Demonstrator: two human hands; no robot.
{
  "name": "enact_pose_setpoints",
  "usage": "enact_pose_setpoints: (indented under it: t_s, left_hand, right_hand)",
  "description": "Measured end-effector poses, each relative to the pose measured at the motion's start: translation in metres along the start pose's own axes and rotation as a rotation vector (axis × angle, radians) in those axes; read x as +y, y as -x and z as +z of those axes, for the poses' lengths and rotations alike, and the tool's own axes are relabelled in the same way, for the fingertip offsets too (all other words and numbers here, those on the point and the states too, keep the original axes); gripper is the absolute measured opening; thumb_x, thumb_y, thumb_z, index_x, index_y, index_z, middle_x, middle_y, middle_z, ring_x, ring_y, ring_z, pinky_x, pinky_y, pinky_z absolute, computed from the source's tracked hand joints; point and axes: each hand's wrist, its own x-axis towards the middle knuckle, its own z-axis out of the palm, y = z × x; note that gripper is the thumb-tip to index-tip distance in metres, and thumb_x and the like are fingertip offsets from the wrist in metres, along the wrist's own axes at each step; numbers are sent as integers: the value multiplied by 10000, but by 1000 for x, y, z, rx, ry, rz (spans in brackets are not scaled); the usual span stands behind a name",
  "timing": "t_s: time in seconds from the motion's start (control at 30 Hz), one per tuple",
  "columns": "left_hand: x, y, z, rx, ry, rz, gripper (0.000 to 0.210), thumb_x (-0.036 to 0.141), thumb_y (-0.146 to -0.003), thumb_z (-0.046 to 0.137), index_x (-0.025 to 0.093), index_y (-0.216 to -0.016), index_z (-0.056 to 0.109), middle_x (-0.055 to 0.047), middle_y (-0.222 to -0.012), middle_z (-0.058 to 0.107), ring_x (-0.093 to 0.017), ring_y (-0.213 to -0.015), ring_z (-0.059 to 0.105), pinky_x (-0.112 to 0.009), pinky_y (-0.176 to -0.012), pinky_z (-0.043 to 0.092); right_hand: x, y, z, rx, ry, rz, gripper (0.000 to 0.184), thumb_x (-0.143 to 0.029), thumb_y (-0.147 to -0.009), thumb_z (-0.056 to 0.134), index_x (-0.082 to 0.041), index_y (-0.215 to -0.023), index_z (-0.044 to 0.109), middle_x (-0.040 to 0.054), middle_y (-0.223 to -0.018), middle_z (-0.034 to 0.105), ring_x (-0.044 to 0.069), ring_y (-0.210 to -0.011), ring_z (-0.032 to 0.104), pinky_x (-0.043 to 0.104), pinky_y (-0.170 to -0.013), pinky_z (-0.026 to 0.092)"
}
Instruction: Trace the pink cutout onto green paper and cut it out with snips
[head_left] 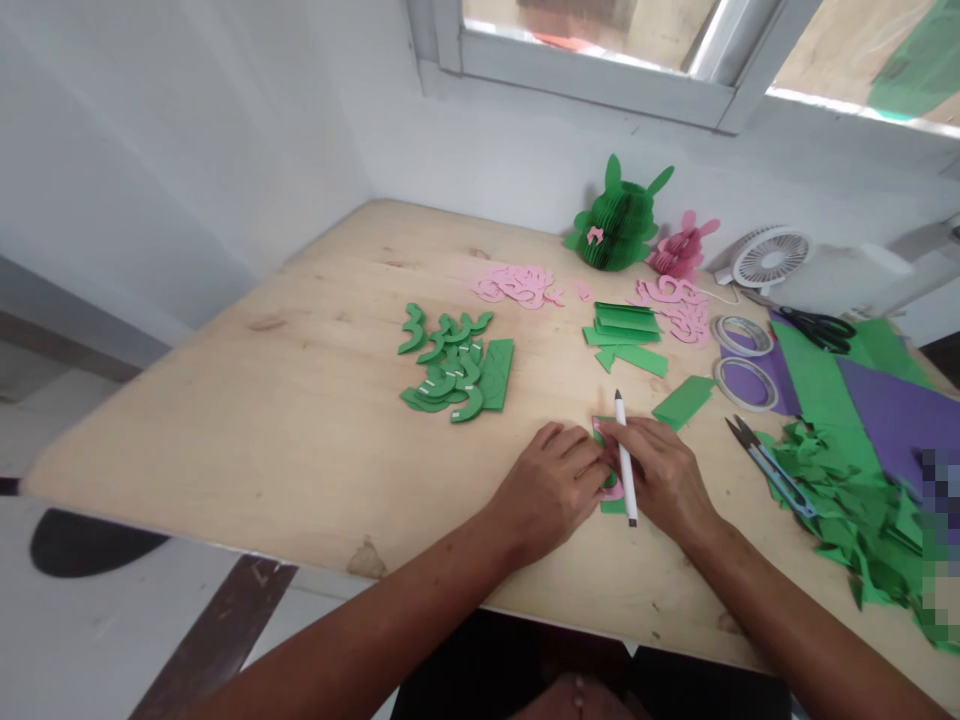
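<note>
Near right on the worktop (262,430), a pink cutout (614,493) lies on green paper (612,507). The left hand (551,490), fingers together, covers their left edge, probably to steady them; I cannot tell whether it pinches. The right hand (666,475) grips a white pen (625,465) pointing far, apparently leaving fingertips free.

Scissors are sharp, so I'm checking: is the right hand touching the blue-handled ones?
Apart. The head view shows bare tabletop between the right hand and the blue-handled scissors.
</note>
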Motion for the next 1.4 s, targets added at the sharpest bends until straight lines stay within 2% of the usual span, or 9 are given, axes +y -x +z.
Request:
enact_pose_setpoints:
  t_s: [0.4, 0.63, 1.0, 1.3, 1.4]
  left_hand:
    - [0, 0, -1, -1, -2, 11, 224, 257, -939, 416, 149, -1026, 592, -60, -1034, 631, -233, -1061, 501, -424, -935, 373]
    - [0, 1, -1, 20, 0, 16, 209, 247, -908, 470, 156, -1052, 592, -64, -1065, 637, -237, -1070, 505, -420, -933, 385]
    - [0, 1, 0, 19, -8, 24, 191, 234, -903, 473, 159, -1025, 600, -70, -1049, 647, -237, -1071, 509, -427, -936, 387]
    - [0, 0, -2, 36, -1, 20, 173, 223, -889, 496, 159, -1004, 608, -64, -1038, 657, -227, -1055, 523, -421, -920, 405]
    - [0, 0, -1, 65, -4, 28, 170, 213, -874, 517, 169, -1007, 613, -61, -1068, 658, -226, -1054, 528, -415, -910, 414]
  right_hand:
    - [0, 1, 0, -7, -2, 11, 295, -73, -857, 510, -162, -1117, 619, 117, -963, 701, 256, -935, 628, 400, -798, 498]
    - [1, -1, -1, 29, -104, 87, 248, -117, -857, 549, -180, -1087, 615, 101, -952, 702, 240, -902, 634, 379, -791, 481]
    - [5, -3, -1, -89, -146, 90, 271, -124, -885, 466, -183, -1118, 592, 104, -945, 666, 257, -940, 579, 401, -780, 446]
    - [1, -3, -3, -54, -144, 89, 244, -157, -904, 481, -206, -1111, 600, 88, -923, 677, 248, -921, 590, 390, -772, 443]
    - [1, -2, -7, 28, -172, 95, 247, -185, -914, 485, -217, -1135, 592, 80, -937, 687, 239, -913, 607, 386, -792, 445]
